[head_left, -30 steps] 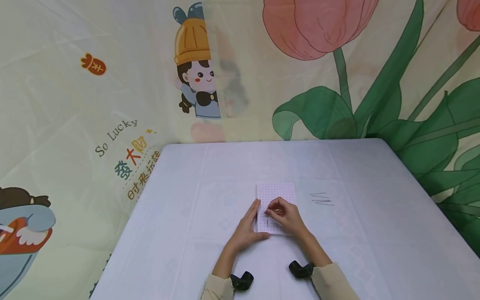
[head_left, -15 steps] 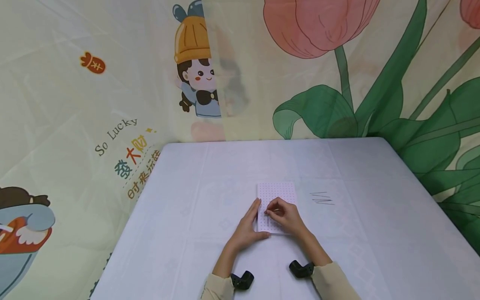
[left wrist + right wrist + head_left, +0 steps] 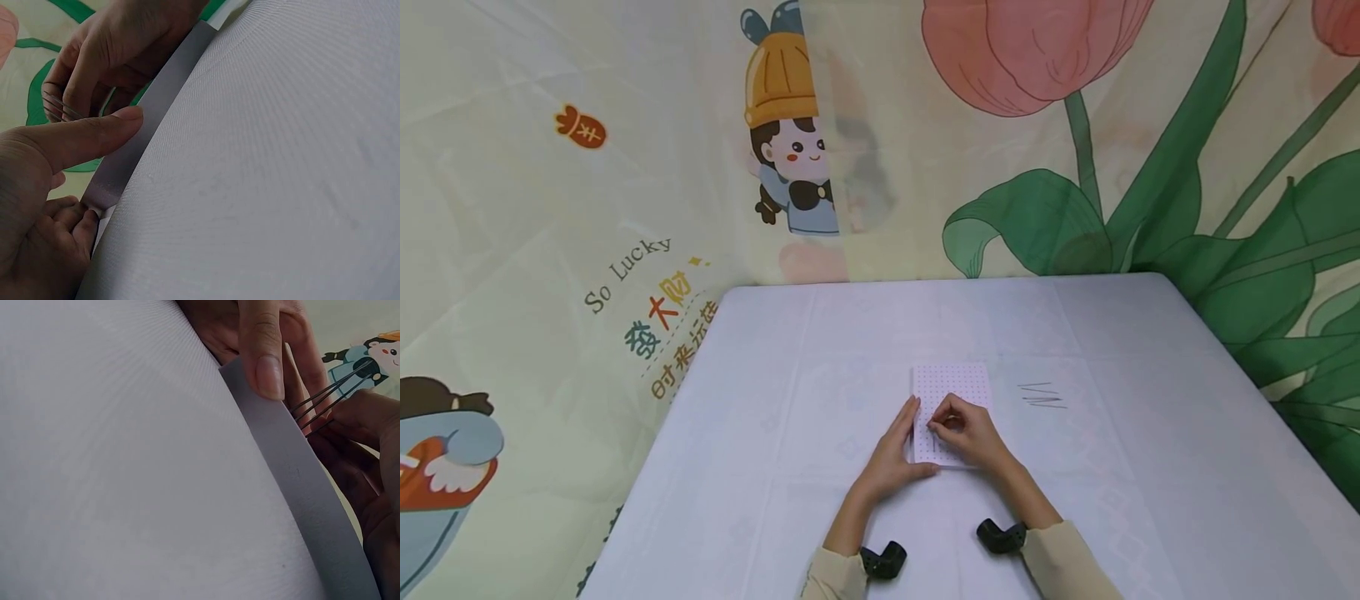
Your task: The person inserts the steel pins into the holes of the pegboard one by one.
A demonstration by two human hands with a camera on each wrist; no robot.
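Note:
A white board point(image 3: 951, 379) with a grid of small dots lies on the table. My left hand point(image 3: 891, 462) steadies it, fingers straight along its left edge and thumb against its near edge; the left wrist view shows that thumb point(image 3: 94, 134) on the board's side. Over the board, my right hand point(image 3: 970, 429) pinches with thumb and forefinger at a thin dark rod, mostly hidden by the fingers. In the right wrist view several thin dark rods point(image 3: 334, 387) rise at a slant from the board beside the right fingers point(image 3: 359, 415); their lower ends are hidden.
Several more thin dark rods point(image 3: 1041, 396) lie loose to the right of the board. A white cloth covers the table point(image 3: 760, 433). Behind stands a printed curtain point(image 3: 880, 142). Each wrist wears a small black device point(image 3: 883, 561).
The right hand's fingertips stay at nearly the same spot on the board, with only a very slight shift. The left hand keeps its hold at the edge; the view tilts a little.

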